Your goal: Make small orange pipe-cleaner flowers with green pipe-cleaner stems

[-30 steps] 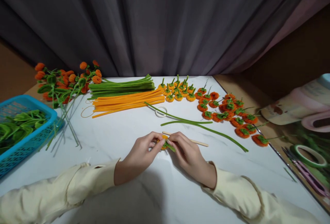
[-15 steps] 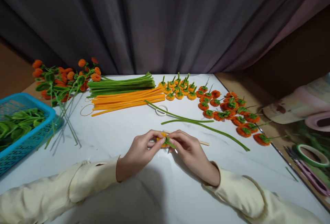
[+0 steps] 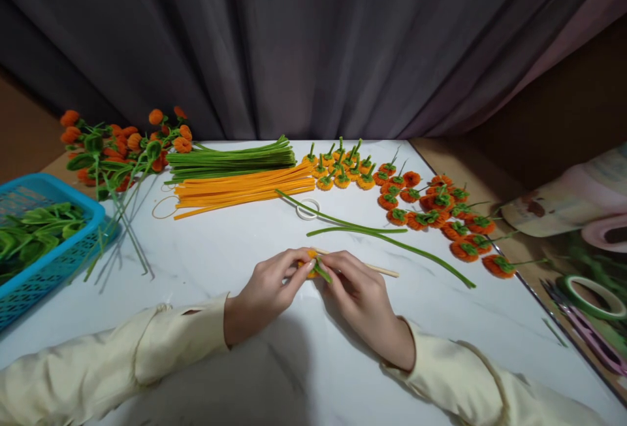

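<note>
Near the middle of the white table (image 3: 215, 256), my left hand (image 3: 272, 285) pinches a small yellow-orange flower piece (image 3: 310, 256) with green on it. My right hand (image 3: 362, 292) closes its fingertips on the green part (image 3: 321, 271) of the same piece. Part of the flower is hidden by the fingers. Just behind my right hand lies a thin wooden stick (image 3: 385, 270). Beyond it are green fuzzy stems (image 3: 426, 255) and a white ring (image 3: 308, 209).
Bundles of green stems (image 3: 235, 166) and orange stems (image 3: 245, 192) lie at the back. Yellow flowers (image 3: 343, 179) and orange flowers (image 3: 463, 249) stretch rightward. A blue basket (image 3: 53, 269) and orange blooms (image 3: 134, 142) are left. Green tape (image 3: 590, 295), pink scissors (image 3: 595, 341) and a container (image 3: 553, 207) are right.
My right hand has shifted slightly at the piece, its wrist a little lower. The green part now points more down and to the right. Both hands still pinch the piece.
</note>
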`<action>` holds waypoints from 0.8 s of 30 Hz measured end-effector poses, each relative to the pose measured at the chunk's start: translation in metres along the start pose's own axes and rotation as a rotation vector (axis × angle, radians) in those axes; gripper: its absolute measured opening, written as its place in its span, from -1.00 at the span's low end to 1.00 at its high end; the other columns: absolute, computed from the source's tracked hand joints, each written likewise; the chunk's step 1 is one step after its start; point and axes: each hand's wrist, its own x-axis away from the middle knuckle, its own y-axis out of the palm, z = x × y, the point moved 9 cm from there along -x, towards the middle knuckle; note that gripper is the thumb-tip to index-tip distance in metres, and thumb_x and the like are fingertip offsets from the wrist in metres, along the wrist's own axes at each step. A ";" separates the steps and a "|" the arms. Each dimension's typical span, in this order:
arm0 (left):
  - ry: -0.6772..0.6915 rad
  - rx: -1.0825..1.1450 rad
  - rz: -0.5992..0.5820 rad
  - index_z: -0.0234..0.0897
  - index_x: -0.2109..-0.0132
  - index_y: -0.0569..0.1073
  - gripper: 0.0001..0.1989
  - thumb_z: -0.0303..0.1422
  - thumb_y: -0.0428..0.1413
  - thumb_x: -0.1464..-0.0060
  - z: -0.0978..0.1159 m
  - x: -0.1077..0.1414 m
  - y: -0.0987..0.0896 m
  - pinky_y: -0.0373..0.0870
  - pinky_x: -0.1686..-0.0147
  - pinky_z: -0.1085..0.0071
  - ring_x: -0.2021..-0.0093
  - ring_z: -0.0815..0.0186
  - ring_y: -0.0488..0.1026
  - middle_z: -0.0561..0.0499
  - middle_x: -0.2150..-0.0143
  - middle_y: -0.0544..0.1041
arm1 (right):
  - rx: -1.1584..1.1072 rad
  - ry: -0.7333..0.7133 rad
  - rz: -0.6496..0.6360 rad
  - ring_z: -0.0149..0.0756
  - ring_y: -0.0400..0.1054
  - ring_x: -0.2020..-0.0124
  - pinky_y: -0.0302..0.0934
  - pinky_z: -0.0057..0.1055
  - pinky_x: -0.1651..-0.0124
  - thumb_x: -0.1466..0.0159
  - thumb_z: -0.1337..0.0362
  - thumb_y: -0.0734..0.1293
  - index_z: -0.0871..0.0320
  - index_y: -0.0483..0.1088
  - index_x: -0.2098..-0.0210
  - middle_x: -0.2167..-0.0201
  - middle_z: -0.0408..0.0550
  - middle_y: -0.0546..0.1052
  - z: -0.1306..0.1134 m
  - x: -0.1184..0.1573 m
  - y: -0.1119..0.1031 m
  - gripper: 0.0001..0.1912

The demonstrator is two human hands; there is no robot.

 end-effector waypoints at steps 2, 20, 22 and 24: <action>-0.004 0.012 0.007 -0.29 0.24 0.41 -0.89 -0.36 0.03 -0.12 -0.002 -0.001 0.000 0.50 0.28 0.50 0.31 0.34 0.53 -0.03 0.21 0.56 | 0.016 -0.024 0.008 -0.31 0.40 0.28 0.32 -0.41 0.24 -0.30 0.42 0.18 0.12 0.38 0.17 0.30 -0.01 0.49 -0.004 0.000 -0.001 -0.80; -0.089 0.171 0.042 -0.31 0.30 0.38 -0.87 -0.32 0.04 -0.12 -0.022 -0.004 0.003 0.50 0.29 0.50 0.30 0.34 0.55 -0.05 0.27 0.57 | 0.080 -0.005 0.007 -0.36 0.40 0.29 0.33 -0.47 0.26 -0.27 0.48 0.21 0.10 0.40 0.16 0.30 -0.06 0.49 0.003 -0.002 -0.002 -0.76; -0.115 0.197 0.038 -0.31 0.30 0.38 -0.86 -0.31 0.04 -0.11 -0.024 -0.005 0.004 0.50 0.28 0.49 0.29 0.33 0.55 -0.06 0.26 0.57 | 0.067 0.001 0.011 -0.36 0.40 0.28 0.32 -0.47 0.24 -0.27 0.48 0.20 0.10 0.40 0.18 0.30 -0.06 0.49 0.002 -0.001 -0.001 -0.77; -0.124 0.198 0.033 -0.31 0.28 0.39 -0.86 -0.31 0.05 -0.11 -0.023 -0.005 0.004 0.49 0.29 0.50 0.28 0.33 0.55 -0.05 0.26 0.58 | 0.068 0.002 0.011 -0.36 0.40 0.27 0.32 -0.47 0.21 -0.27 0.48 0.21 0.11 0.40 0.18 0.29 -0.07 0.50 0.002 -0.001 0.000 -0.77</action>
